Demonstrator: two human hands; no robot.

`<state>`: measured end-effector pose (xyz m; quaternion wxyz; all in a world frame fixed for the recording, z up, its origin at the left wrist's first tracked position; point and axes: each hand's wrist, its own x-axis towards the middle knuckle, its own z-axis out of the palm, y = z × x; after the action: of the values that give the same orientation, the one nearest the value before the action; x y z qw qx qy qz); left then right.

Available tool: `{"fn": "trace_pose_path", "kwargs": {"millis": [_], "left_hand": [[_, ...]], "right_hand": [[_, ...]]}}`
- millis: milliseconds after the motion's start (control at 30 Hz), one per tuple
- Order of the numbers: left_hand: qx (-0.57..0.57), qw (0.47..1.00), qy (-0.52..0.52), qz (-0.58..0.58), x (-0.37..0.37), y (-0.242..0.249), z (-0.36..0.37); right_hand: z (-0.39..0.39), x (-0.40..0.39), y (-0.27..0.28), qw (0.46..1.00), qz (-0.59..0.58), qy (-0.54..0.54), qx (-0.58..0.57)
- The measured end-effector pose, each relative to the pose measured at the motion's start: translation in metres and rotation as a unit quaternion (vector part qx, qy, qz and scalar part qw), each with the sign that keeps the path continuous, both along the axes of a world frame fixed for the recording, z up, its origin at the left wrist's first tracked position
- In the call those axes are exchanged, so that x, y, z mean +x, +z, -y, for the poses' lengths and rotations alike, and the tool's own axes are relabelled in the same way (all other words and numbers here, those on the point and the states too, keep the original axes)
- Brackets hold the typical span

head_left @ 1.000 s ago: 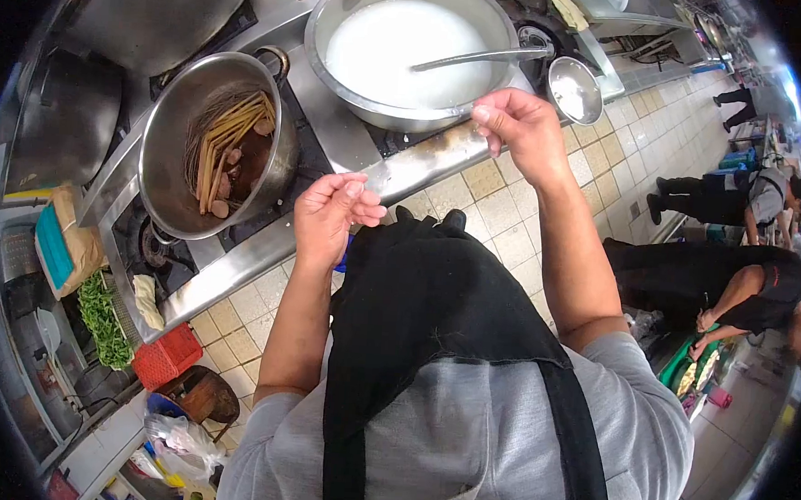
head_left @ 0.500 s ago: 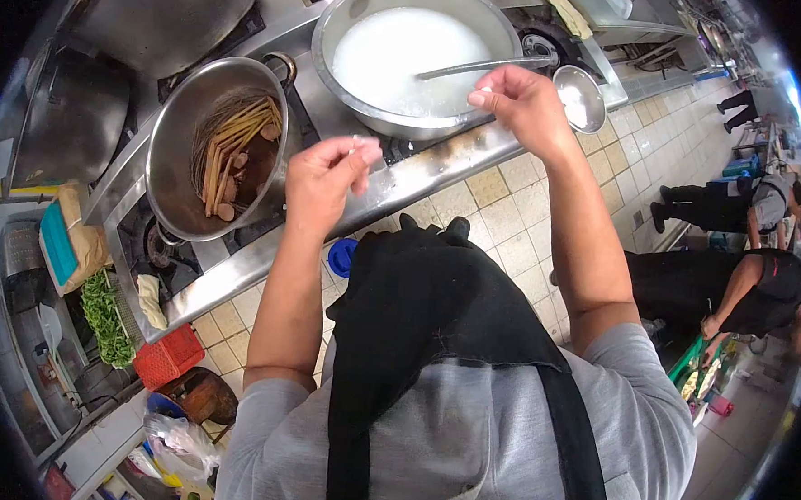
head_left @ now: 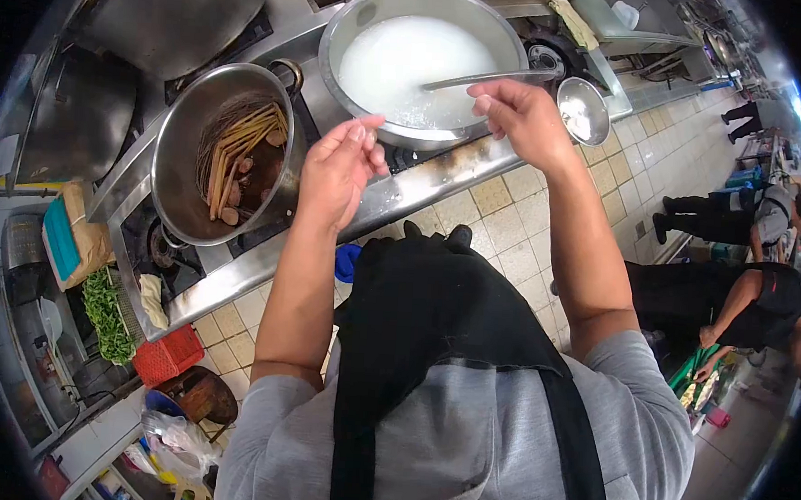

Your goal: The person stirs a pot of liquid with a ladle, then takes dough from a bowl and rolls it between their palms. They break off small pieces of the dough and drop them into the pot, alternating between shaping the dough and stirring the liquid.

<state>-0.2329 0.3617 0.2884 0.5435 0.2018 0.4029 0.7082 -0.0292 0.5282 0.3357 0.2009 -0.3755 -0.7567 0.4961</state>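
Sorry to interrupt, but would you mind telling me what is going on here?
A person has the left hand and right hand raised near a wide bowl of white liquid; whether they hold anything, I cannot tell. A metal handle slants over the bowl's rim, and a pot of brownish sticks stands nearby.

A lane runs between your left hand and right hand, over the stove's front edge to the basin. A metal handle crosses its right rim; left, the pot's looped handle narrows your gap.
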Motion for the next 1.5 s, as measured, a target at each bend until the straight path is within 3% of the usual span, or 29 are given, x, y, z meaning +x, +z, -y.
{"fn": "trace_pose_path", "kwargs": {"millis": [67,133,267,333,433,633,900,1000,1067,1133,1200,1300,1367,1433,1500], "left_hand": [[0.007,0.999,-0.014,0.038,0.005,-0.015,0.009],[-0.002,0.998,-0.013,0.057,0.011,-0.028,0.018],[-0.036,0.997,-0.027,0.056,0.021,-0.053,0.041],[-0.102,0.994,-0.012,0.028,0.026,-0.055,0.049],[-0.113,0.993,-0.005,0.029,0.028,-0.058,0.06],[-0.161,0.986,-0.023,-0.048,0.025,-0.05,0.069],[-0.153,0.985,-0.001,-0.074,0.018,-0.05,0.077],[-0.155,0.986,-0.006,-0.063,0.011,-0.03,0.07],[-0.139,0.966,0.027,-0.217,0.01,-0.009,0.058],[-0.106,0.966,0.051,-0.229,0.004,-0.013,0.041],[-0.069,0.947,0.072,-0.306,-0.002,-0.002,0.02],[-0.07,0.922,0.072,-0.374,-0.009,0.009,-0.012],[-0.061,0.932,0.076,-0.35,-0.006,0.014,-0.031],[-0.054,0.941,0.071,-0.326,-0.003,0.018,-0.041],[-0.04,0.957,0.056,-0.281,-0.001,0.015,-0.044]], "right_hand": [[-0.001,0.001,0.001,1.0,-0.009,-0.005,-0.007],[-0.003,0.003,0.005,0.996,0.043,-0.01,0.075],[-0.014,0.001,0.002,0.99,0.081,-0.028,0.115],[-0.019,-0.001,-0.007,0.988,0.045,0.011,0.149],[-0.02,-0.011,-0.008,0.979,0.078,0.039,0.186],[-0.015,-0.033,0.003,0.972,0.173,0.064,0.147],[-0.029,-0.028,-0.002,0.974,0.123,-0.016,0.192],[-0.054,-0.006,-0.006,0.949,0.137,-0.032,0.281],[-0.07,0.01,-0.005,0.81,0.274,-0.037,0.517],[-0.077,0.022,-0.01,0.787,0.321,-0.042,0.525],[-0.078,0.024,-0.003,0.847,0.395,-0.017,0.355],[-0.063,0.02,0.018,0.83,0.444,0.034,0.336],[-0.056,0.021,0.026,0.833,0.448,0.048,0.321],[-0.056,0.025,0.03,0.793,0.506,0.079,0.331],[-0.052,0.032,0.041,0.788,0.5,0.082,0.349]]}}
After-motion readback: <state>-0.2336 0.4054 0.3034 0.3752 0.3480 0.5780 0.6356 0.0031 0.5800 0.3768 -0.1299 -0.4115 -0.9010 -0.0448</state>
